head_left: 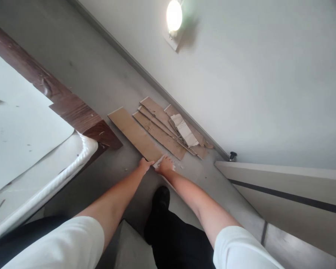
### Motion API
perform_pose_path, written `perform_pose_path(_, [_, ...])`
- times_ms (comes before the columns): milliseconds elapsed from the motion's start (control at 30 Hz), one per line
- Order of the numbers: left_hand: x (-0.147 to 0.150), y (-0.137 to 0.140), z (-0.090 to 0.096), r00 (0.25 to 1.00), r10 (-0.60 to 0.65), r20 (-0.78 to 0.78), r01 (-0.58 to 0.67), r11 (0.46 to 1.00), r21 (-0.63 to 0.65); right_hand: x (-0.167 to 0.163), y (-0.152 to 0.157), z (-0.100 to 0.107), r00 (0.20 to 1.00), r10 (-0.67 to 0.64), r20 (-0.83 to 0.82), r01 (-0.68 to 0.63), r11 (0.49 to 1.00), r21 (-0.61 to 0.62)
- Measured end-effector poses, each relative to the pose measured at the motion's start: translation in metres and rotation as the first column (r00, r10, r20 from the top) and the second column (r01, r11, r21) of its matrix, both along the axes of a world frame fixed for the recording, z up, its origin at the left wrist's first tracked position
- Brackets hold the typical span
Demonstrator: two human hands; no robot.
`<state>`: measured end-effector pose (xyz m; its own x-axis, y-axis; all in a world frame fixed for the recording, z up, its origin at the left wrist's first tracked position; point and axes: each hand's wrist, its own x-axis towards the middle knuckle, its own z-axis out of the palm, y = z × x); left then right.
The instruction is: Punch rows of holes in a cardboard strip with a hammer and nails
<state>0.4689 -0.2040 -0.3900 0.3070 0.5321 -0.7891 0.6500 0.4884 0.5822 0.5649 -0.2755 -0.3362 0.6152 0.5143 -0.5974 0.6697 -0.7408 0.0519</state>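
A long, flat tan board (136, 132) lies slanted on the grey floor in front of me. At its near end my left hand (146, 164) grips the edge, thumb on top and the other fingers mostly hidden. My right hand (166, 165), close beside it, is closed over a white, ragged strip (158, 163) at the same end of the board. Whether that strip is part of the board I cannot tell. White crumbs lie by my right fingers. Just beyond are several similar brown boards (159, 134), overlapping, with a torn white piece (184, 130) on top.
A mattress with white piping (85, 149) and a dark wood frame (72, 116) are on the left. A white wall with a lit lamp (174, 15) rises ahead. At right are a door (268, 183) and a black doorstop (233, 155). My black shoe (161, 198) is below my hands.
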Motion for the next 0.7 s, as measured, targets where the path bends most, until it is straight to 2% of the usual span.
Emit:
perform_pose_path(133, [0.003, 0.003, -0.002, 0.996, -0.064, -0.055, 0.066, 0.997, 0.043, 0.009, -0.001, 0.002, 0.998, 0.048, -0.042, -0.048, 0.999, 0.017])
perform_pose_path(500, [0.008, 0.006, -0.013, 0.986, -0.164, -0.028, 0.167, 0.977, 0.13, 0.025, 0.002, 0.005, 0.991, 0.103, -0.079, -0.101, 0.994, 0.033])
perform_pose_path(700, [0.007, 0.006, -0.009, 0.992, -0.122, -0.025, 0.124, 0.988, 0.095, 0.026, 0.002, 0.002, 0.988, 0.113, -0.11, -0.11, 0.994, 0.025])
